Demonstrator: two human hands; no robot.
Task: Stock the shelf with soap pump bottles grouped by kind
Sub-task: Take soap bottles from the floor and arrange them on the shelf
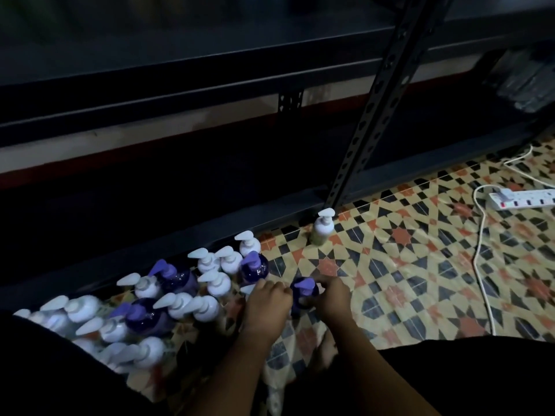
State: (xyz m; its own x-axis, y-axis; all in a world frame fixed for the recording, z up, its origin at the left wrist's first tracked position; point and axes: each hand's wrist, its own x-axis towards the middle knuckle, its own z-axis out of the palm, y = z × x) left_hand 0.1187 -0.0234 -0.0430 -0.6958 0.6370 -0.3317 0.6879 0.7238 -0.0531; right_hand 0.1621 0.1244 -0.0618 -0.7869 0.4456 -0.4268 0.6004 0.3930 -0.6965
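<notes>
Several white and purple pump bottles stand crowded on the patterned floor at the lower left, in front of the dark metal shelf point(210, 223). One purple bottle point(304, 291) stands apart at the right end of the group, between my hands. My right hand point(333, 298) curls around its right side. My left hand point(268, 301) sits just left of it, fingers bent over the cap of a white bottle point(249, 288); the grip itself is hidden. A lone white bottle point(322, 226) stands by the shelf upright point(375, 109).
The bottom shelf opening is dark and low along the floor. A white power strip point(522, 199) with its cable point(483, 265) lies on the tiled floor at the right. My dark-clothed knees fill the lower corners.
</notes>
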